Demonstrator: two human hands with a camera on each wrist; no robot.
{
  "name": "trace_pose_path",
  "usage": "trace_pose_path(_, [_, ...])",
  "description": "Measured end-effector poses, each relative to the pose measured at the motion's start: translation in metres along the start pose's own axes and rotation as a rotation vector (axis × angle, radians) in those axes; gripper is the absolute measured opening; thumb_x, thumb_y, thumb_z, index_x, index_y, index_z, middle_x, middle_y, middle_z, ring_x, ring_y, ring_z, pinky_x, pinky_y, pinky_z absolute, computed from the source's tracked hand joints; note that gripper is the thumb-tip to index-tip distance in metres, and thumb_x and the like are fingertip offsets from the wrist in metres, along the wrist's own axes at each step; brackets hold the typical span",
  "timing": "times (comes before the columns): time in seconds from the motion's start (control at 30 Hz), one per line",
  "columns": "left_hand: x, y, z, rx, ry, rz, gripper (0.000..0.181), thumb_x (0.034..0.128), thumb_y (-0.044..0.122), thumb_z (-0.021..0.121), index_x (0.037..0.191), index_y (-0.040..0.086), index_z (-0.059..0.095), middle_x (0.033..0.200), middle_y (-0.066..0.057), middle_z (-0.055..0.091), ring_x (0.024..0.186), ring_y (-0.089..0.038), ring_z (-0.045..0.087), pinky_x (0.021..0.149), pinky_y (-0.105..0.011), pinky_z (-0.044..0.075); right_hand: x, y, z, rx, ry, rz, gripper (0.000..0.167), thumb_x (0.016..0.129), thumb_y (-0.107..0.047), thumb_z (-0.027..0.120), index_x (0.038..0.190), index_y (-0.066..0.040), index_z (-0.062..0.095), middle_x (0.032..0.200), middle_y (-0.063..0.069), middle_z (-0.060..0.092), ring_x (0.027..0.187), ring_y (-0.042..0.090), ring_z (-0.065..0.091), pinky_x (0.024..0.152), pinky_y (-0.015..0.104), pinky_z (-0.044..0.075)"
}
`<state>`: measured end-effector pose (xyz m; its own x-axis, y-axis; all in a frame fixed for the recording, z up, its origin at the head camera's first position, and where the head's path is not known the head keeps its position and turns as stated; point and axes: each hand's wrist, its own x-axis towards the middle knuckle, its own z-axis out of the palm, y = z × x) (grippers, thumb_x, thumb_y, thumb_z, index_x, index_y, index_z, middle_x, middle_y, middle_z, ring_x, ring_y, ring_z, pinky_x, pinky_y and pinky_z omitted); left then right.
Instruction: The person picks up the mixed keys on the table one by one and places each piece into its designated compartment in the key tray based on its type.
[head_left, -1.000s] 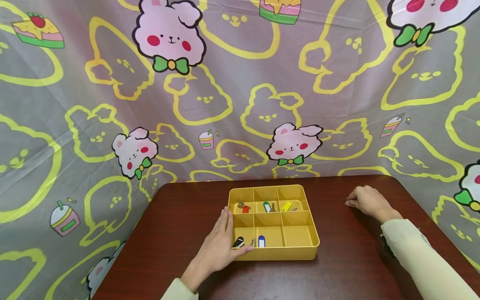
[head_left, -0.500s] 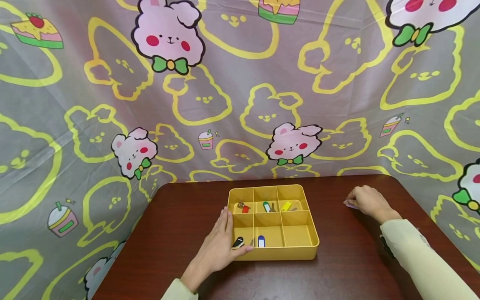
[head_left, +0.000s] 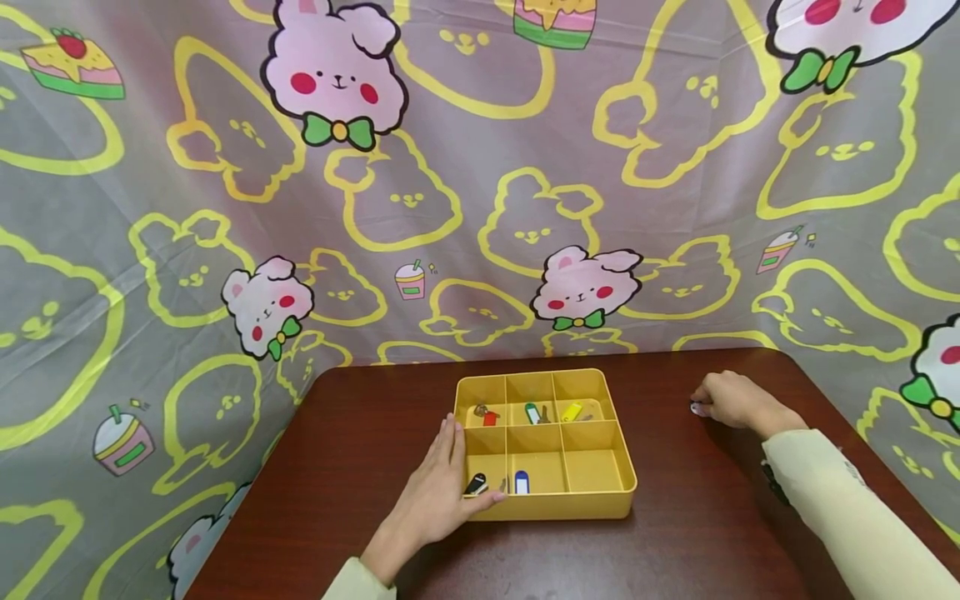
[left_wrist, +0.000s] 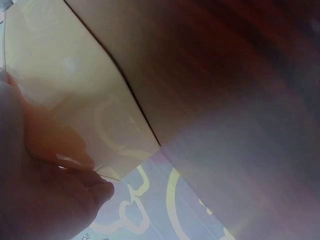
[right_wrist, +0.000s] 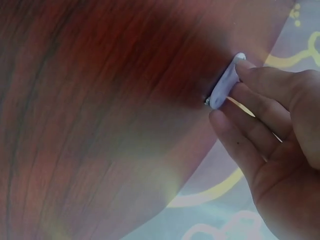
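Observation:
A yellow tray with six-part dividers stands on the table. Along its left wall rests my left hand, fingers straight, thumb at the front rim; the left wrist view shows it against the yellow wall. Out to the right, my right hand pinches a pale lavender key tag between thumb and fingertips. A bit of metal shows at the tag's end; any key on it is hidden. The tray holds a red tag, green tag, yellow tag, black tag and blue tag.
Keys lie beside several of the tags, one key close to the front-left divider. The dark wooden table reaches back to a patterned cloth, which also hangs at both sides.
The lavender tag, hidden a second ago, came into sight under my right fingers and is now turned in their pinch. My left hand and the tray have stayed put.

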<state>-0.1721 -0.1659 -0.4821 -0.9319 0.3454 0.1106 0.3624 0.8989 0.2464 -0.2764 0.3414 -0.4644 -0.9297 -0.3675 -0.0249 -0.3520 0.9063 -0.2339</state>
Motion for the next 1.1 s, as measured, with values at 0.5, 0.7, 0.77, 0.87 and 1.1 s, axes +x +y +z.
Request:
trace_pose_path(0.5, [-0.002, 0.001, -0.001, -0.004, 0.0, 0.003, 0.122, 0.0891, 0.083, 0.056, 0.165, -0.005, 0.02, 0.176, -0.024, 0.007, 0.165, -0.037, 0.015, 0.129, -0.05, 0.033, 0.003, -0.006, 0.005, -0.072, 0.08, -0.041, 0.032, 0.086, 0.005, 0.064, 0.064, -0.017, 0.07, 0.059, -0.012, 0.049, 0.06, 0.01, 0.039, 0.056, 0.027, 0.032])
trace_pose_path(0.7, [-0.001, 0.001, -0.002, -0.007, -0.001, 0.004, 0.121, 0.0894, 0.082, 0.056, 0.165, -0.005, 0.02, 0.177, -0.023, 0.005, 0.165, -0.037, 0.015, 0.129, -0.05, 0.034, 0.005, -0.01, 0.002, -0.064, 0.07, -0.004, 0.036, 0.088, 0.002, 0.061, 0.058, -0.018, 0.061, 0.057, -0.01, 0.042, 0.057, 0.01, 0.039, 0.054, 0.027, 0.031])
trace_pose_path(0.77, [-0.001, 0.001, -0.002, -0.007, -0.003, 0.004, 0.121, 0.0895, 0.083, 0.056, 0.165, -0.005, 0.02, 0.177, -0.023, 0.005, 0.165, -0.037, 0.015, 0.128, -0.05, 0.034, 0.005, -0.011, 0.002, -0.07, 0.064, 0.006, 0.035, 0.089, 0.001, 0.061, 0.06, -0.018, 0.063, 0.058, -0.009, 0.043, 0.057, 0.011, 0.041, 0.054, 0.027, 0.032])
trace_pose_path(0.87, [-0.001, 0.001, -0.002, -0.009, -0.001, 0.007, 0.121, 0.0896, 0.083, 0.056, 0.165, -0.005, 0.02, 0.177, -0.023, 0.005, 0.165, -0.037, 0.016, 0.128, -0.05, 0.034, 0.004, -0.01, 0.003, -0.078, 0.069, 0.009, 0.032, 0.088, 0.002, 0.061, 0.063, -0.019, 0.065, 0.059, -0.008, 0.046, 0.059, 0.012, 0.042, 0.056, 0.028, 0.033])
trace_pose_path(1.1, [-0.001, 0.0, 0.0, -0.006, 0.013, 0.012, 0.12, 0.0898, 0.082, 0.056, 0.165, -0.005, 0.021, 0.177, -0.023, 0.006, 0.165, -0.037, 0.017, 0.128, -0.05, 0.034, 0.003, -0.011, 0.004, -0.066, 0.095, 0.004, 0.024, 0.088, 0.002, 0.065, 0.073, -0.015, 0.075, 0.068, -0.006, 0.061, 0.064, 0.013, 0.048, 0.059, 0.03, 0.04])
